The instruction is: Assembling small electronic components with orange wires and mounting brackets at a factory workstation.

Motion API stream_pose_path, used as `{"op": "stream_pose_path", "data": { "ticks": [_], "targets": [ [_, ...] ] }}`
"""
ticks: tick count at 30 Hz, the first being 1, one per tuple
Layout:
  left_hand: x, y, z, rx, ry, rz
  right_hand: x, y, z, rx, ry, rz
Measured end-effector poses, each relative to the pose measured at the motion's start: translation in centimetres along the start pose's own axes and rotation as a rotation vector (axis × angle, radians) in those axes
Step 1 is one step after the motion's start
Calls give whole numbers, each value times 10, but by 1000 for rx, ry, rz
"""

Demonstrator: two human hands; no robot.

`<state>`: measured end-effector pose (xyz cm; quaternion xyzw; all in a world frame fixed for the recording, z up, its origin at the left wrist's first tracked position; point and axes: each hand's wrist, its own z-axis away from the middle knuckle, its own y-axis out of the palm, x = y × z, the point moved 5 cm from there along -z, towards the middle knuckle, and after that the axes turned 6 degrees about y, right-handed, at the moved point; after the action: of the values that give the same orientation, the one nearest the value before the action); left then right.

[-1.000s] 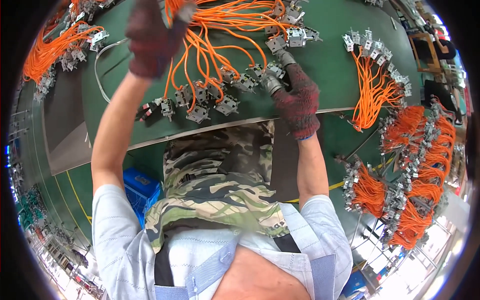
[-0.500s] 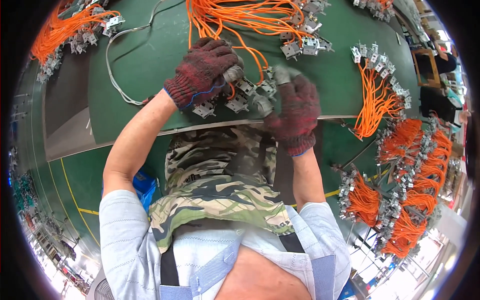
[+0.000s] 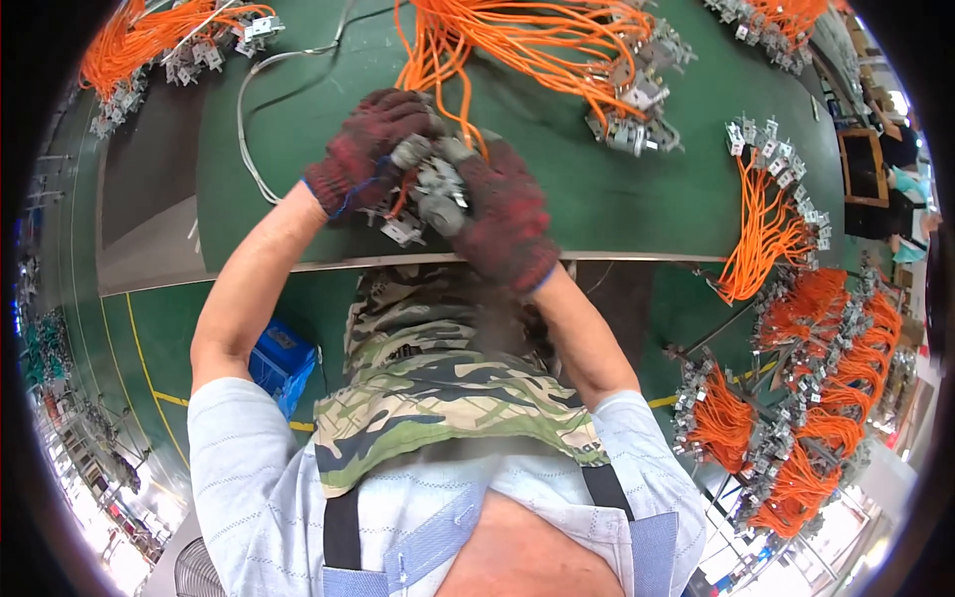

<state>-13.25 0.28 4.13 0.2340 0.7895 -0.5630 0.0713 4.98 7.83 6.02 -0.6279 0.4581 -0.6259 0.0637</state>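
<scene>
Both my hands wear dark red work gloves with grey fingertips and meet near the front edge of the green worktable [image 3: 328, 224]. Between them sits a cluster of silver metal cable-end fittings [image 3: 438, 187] on orange cables. My left hand [image 3: 376, 147] is closed on the cluster from the left. From the right, my right hand [image 3: 505, 214] curls its fingers and thumb around the same fittings. Beneath the left hand, a few more fittings [image 3: 401, 231] stick out. The gloves hide much of the cluster. From its far side an orange cable [image 3: 466, 104] runs toward a larger bundle.
A large orange cable bundle [image 3: 517, 40] with metal ends lies beyond my hands. Another bundle [image 3: 761, 224] rests at the table's right. Several more orange bundles [image 3: 836, 398] hang on a rack at right. A grey-white cable [image 3: 244, 119] curves at left. A blue box [image 3: 282, 358] is below the table.
My right hand has moved left, from beside the fittings onto them, and its fingers have closed. The left hand stays on the cluster. The whole view has shifted slightly.
</scene>
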Motion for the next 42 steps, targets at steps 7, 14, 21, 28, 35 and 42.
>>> {"op": "stream_pose_path", "data": {
  "ticks": [7,14,21,28,35,42],
  "targets": [
    [-28,-7,-21,-208,-123,269,-6,-35,19,-200,-24,140],
    [-36,-4,-20,-58,-99,-86,-52,-78,14,-451,105,5],
    [-28,-5,-22,-57,-155,31,-84,-53,33,-192,113,191],
    [-43,8,-68,78,30,-208,-41,-26,45,-113,35,298],
    [-17,19,-67,167,52,-160,-25,-16,34,-83,27,243],
    [-23,16,-65,228,-27,-228,-27,-163,6,-515,-136,639]
  ]
}}
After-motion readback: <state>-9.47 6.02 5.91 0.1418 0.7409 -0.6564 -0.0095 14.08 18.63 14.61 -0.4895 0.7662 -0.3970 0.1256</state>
